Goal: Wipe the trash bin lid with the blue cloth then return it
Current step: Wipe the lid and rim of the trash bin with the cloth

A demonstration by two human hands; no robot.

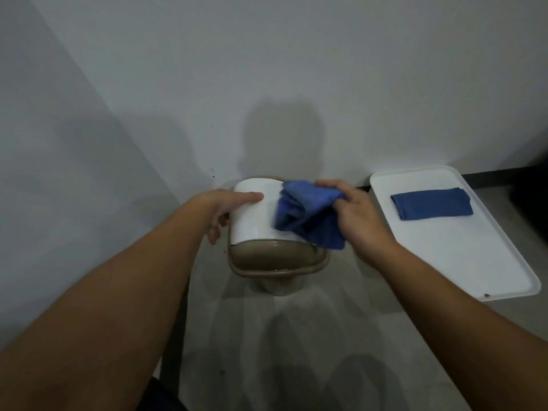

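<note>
Grey floor: 1 bin lid (255,212), 2 blue cloths (308,215).

Bunched blue cloth (308,215) on white lid (255,215) — tilted

Pale tiled floor (296,336), meeting white wall at rear. Directly on floor: small trash bin (275,277) with beige rim, positioned against wall near corner. Directly on floor, to right of bin and apart from it: white rectangular tray (474,262) with rounded corners and raised rim, far short end close to wall. On tray, toward far end: one folded blue cloth (431,203), lying flat. Dark specks scattered on floor near bin.
</note>
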